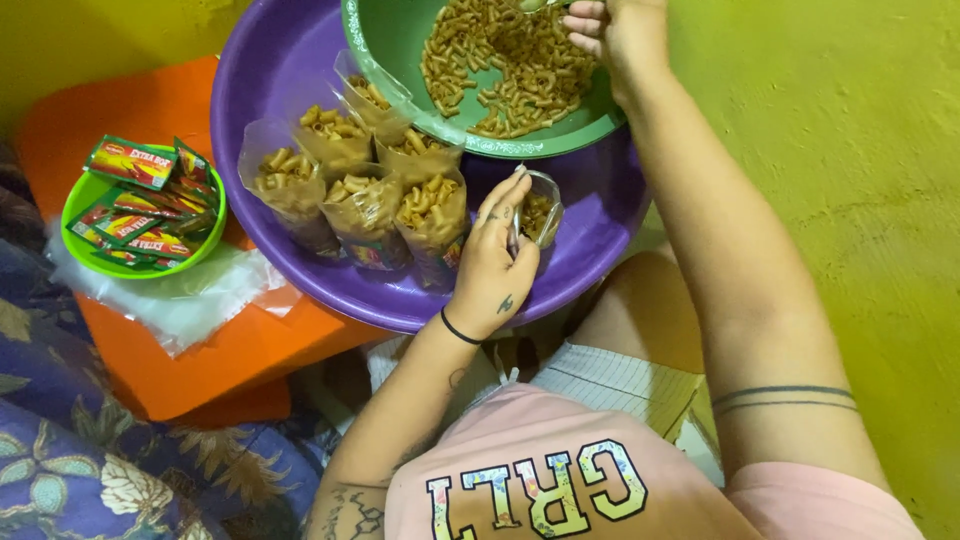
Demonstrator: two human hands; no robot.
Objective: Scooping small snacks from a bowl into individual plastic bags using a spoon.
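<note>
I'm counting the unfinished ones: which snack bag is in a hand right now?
The small clear bag held open by the left hand, right of the six filled bags standing untouched in the purple basin.

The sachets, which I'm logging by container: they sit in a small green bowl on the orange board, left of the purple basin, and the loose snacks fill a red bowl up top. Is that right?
Not quite. The head view shows the loose snacks in a green bowl, not a red one. The rest stands: the sachets sit in a small green bowl on the orange board, left of the purple basin.
</note>
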